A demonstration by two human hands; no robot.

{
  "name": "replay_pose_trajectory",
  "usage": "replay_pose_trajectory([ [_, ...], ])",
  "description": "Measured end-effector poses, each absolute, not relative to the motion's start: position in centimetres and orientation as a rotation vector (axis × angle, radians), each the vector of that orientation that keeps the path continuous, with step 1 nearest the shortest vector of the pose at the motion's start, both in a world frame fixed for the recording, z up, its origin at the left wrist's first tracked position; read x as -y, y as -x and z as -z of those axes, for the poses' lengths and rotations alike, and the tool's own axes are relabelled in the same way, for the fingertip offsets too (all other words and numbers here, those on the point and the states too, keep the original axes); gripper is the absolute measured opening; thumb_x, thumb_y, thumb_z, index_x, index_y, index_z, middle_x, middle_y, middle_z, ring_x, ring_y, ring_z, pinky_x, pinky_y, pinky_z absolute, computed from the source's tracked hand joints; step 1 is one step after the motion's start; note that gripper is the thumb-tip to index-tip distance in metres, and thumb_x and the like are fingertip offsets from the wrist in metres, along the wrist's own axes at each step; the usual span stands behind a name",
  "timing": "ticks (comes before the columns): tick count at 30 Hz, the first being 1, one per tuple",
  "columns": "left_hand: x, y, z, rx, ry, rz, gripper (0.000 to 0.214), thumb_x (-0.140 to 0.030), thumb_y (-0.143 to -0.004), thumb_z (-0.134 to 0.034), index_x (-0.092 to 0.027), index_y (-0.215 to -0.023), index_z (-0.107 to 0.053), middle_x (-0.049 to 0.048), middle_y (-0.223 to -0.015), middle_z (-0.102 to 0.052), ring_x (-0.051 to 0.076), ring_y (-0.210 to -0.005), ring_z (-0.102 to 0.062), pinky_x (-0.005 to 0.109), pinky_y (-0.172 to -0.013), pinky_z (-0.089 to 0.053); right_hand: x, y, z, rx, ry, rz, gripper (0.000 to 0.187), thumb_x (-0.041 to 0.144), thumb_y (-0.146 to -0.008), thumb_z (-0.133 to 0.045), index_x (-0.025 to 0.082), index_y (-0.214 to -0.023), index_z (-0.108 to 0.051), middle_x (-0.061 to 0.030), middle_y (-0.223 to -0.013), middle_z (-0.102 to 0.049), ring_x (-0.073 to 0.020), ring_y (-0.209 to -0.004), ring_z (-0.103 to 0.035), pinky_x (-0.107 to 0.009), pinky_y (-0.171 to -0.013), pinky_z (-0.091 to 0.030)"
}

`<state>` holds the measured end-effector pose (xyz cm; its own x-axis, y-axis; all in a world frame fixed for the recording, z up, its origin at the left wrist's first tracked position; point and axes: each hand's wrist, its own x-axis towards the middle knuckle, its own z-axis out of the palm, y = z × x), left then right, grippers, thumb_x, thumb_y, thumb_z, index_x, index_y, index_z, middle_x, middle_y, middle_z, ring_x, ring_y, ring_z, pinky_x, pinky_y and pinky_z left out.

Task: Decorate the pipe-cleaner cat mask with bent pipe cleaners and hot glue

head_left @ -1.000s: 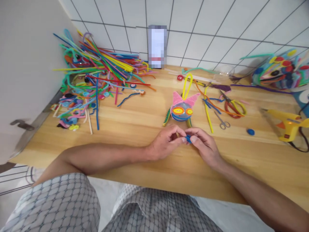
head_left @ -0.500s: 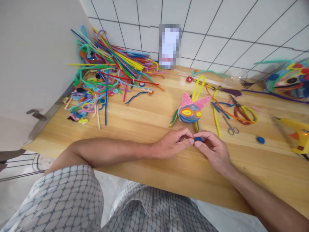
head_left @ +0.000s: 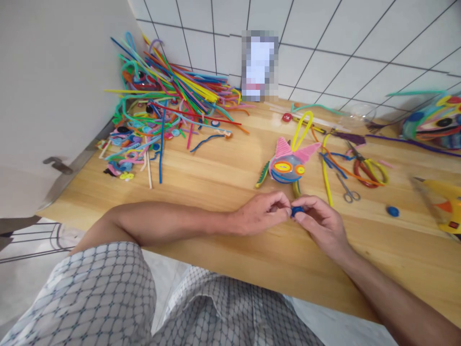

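Note:
Between my fingertips is a small round blue coil of pipe cleaner [head_left: 297,210]. My right hand [head_left: 322,223] pinches it between thumb and fingers. My left hand [head_left: 264,211] is closed in a pinch at the coil's left edge, touching it; the fingertips hide the exact spot. Just beyond the hands sits a clear ball figure [head_left: 288,172] with pink pointed ears, yellow-and-orange eyes, green limbs and a yellow loop on top. A second blue coil [head_left: 393,211] lies on the table to the right of my right hand.
Bundled pipe cleaners [head_left: 194,89] and loose craft bits [head_left: 124,149] cover the back left. On the right are small scissors [head_left: 349,192], larger scissors [head_left: 367,168], a yellow glue gun [head_left: 444,197] and a decorated ball [head_left: 432,125]. A blurred phone [head_left: 260,65] leans on the tiled wall.
The view has shifted slightly, so the table's contents appear a little to the right. Both hands stay together at the blue coil, and more of its face shows.

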<state>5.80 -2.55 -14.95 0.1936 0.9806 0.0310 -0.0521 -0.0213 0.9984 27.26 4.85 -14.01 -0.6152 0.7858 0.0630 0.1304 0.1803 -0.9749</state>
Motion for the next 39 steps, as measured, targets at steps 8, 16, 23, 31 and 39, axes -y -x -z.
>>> replay_pose_trajectory([
  [8, 2.4, -5.6, 14.9, -1.024, -1.285, -1.121, 0.015, -0.032, -0.103, -0.066, -0.02, -0.094, -0.062, 0.0002, -0.09, -0.067, 0.016, -0.084, -0.06, 0.029, -0.08, -0.048, -4.9, -27.2, 14.7, 1.798, 0.938, -1.512, 0.031, 0.055, -0.094, -0.093, 0.028, -0.105, -0.085, -0.0001, -0.082, -0.074, -0.0154, -0.07, -0.064, -0.027, -0.066, -0.053],
  [16, 2.7, -5.4, 14.0, -1.046, -1.241, -1.097, 0.017, -0.037, -0.103, -0.063, -0.02, -0.098, -0.064, -0.0041, -0.079, -0.056, 0.015, -0.073, -0.052, 0.029, -0.071, -0.042, -4.9, -26.4, 13.8, 1.779, 0.882, -1.603, 0.036, 0.053, -0.093, -0.091, 0.025, -0.107, -0.074, 0.0028, -0.083, -0.068, -0.0139, -0.071, -0.059, -0.029, -0.072, -0.054],
  [23, 2.5, -5.6, 13.9, -1.088, -1.213, -1.047, 0.018, -0.039, -0.095, -0.066, -0.021, -0.095, -0.063, -0.0054, -0.073, -0.053, 0.015, -0.072, -0.051, 0.027, -0.067, -0.04, -4.5, -26.3, 13.8, 1.816, 0.925, -1.597, 0.036, 0.054, -0.092, -0.09, 0.026, -0.106, -0.072, 0.0021, -0.085, -0.066, -0.0149, -0.075, -0.058, -0.03, -0.071, -0.052],
  [31, 2.3, -5.3, 14.0, -1.066, -1.165, -0.995, 0.021, -0.042, -0.097, -0.066, -0.022, -0.093, -0.06, -0.006, -0.072, -0.056, 0.012, -0.062, -0.05, 0.025, -0.059, -0.04, -4.6, -26.3, 13.9, 1.795, 0.89, -1.677, 0.036, 0.056, -0.095, -0.088, 0.026, -0.107, -0.073, 0.0009, -0.086, -0.071, -0.0163, -0.076, -0.065, -0.032, -0.074, -0.057],
  [39, 2.3, -5.3, 14.0, -1.024, -1.107, -1.033, 0.024, -0.043, -0.1, -0.068, -0.021, -0.094, -0.06, -0.0058, -0.072, -0.057, 0.011, -0.06, -0.053, 0.024, -0.057, -0.042, -4.7, -26.2, 14.1, 1.677, 0.887, -1.725, 0.051, 0.069, -0.089, -0.094, 0.025, -0.104, -0.073, 0.0021, -0.081, -0.071, -0.0138, -0.071, -0.063, -0.03, -0.07, -0.056],
])
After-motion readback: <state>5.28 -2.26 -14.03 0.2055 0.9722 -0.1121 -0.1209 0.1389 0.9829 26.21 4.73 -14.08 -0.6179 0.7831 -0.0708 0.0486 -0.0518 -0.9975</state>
